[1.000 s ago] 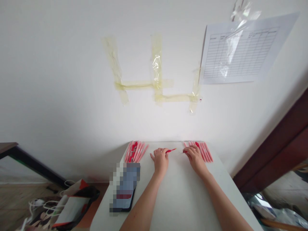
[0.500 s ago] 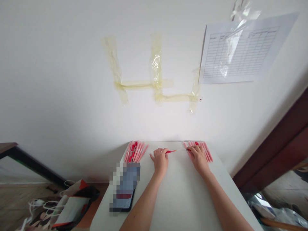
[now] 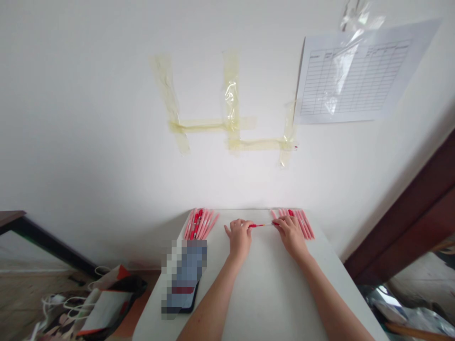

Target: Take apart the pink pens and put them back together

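Observation:
My left hand (image 3: 240, 232) is closed in a pinch on a thin red pen refill (image 3: 253, 226). The refill points right, red near my left fingers and pale or clear farther along. Across from it, my right hand (image 3: 288, 228) pinches a slim pen piece with a dark end (image 3: 273, 223), in line with the refill. Whether the two parts touch or fit together I cannot tell. Pink and red pens (image 3: 307, 224) lie in a row just beyond and right of my right hand, partly hidden by it. Another group of pink and red pens (image 3: 201, 224) lies left of my left hand.
The white table (image 3: 266, 293) stands against the wall. A phone (image 3: 186, 279), blurred out in part, lies at its left edge. Bags with white cords (image 3: 106, 303) are on the floor at left. A dark red wooden frame (image 3: 401, 213) rises at right.
My left hand has moved slightly right and my right hand slightly left, so the gap between my fingers is shorter. Less of the pale part shows between them.

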